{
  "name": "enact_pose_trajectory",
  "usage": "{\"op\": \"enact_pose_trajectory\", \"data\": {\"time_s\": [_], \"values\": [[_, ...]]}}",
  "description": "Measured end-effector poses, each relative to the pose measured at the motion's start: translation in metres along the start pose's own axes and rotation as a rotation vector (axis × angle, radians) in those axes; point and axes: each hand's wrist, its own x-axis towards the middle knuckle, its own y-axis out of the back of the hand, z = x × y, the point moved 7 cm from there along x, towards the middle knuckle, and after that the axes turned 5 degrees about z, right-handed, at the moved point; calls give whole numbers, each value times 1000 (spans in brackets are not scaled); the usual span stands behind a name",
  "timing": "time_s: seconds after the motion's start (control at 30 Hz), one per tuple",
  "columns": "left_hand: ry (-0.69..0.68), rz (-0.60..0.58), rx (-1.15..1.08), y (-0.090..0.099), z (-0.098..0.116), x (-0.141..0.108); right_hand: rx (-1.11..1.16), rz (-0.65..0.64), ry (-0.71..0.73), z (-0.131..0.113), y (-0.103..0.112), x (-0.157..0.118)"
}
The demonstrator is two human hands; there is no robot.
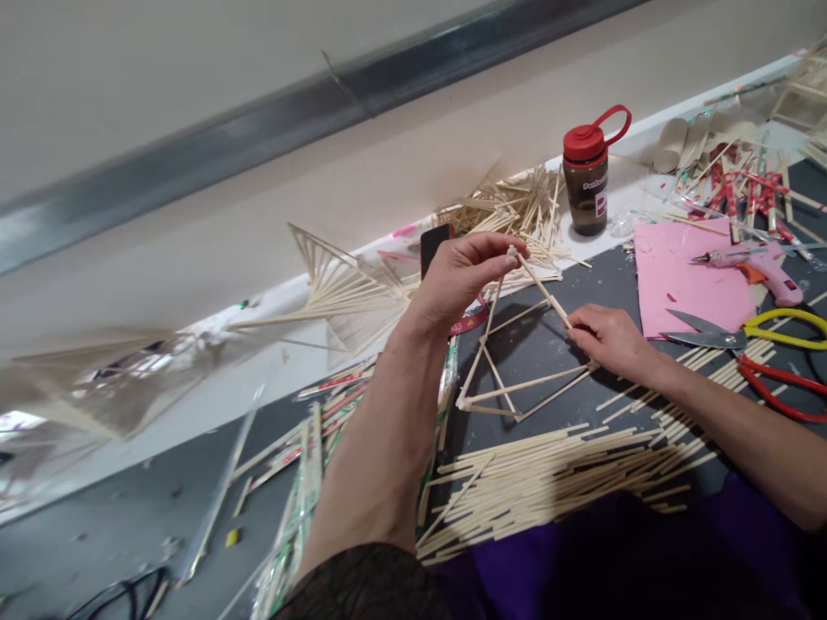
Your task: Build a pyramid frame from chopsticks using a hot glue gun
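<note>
A small open frame of thin wooden sticks (530, 380) stands on the dark grey mat, its corners joined by whitish blobs. At its top corner, my left hand (475, 265) pinches the joint between thumb and fingers. Lower down to the right, my right hand (607, 337) is closed on a stick that slopes up to that same joint. Many loose sticks (549, 474) lie in a pile in front of the frame, close to my body.
Right of my hands are a pink sheet (678, 267), a pink glue gun (762, 264) and open scissors (736, 339). A red-lidded bottle (585, 185) stands behind. Fan-like stick models (342, 293) and wrapped stick packets (303, 482) lie left.
</note>
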Motion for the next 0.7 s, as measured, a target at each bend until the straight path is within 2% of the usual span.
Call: {"op": "enact_pose_trajectory", "data": {"time_s": [0.3, 0.7], "values": [[-48, -21, -97, -4, -3, 6, -29, -11, 19, 2, -3, 0], [-31, -30, -1, -6, 1, 5, -53, -13, 32, 2, -2, -1]]}}
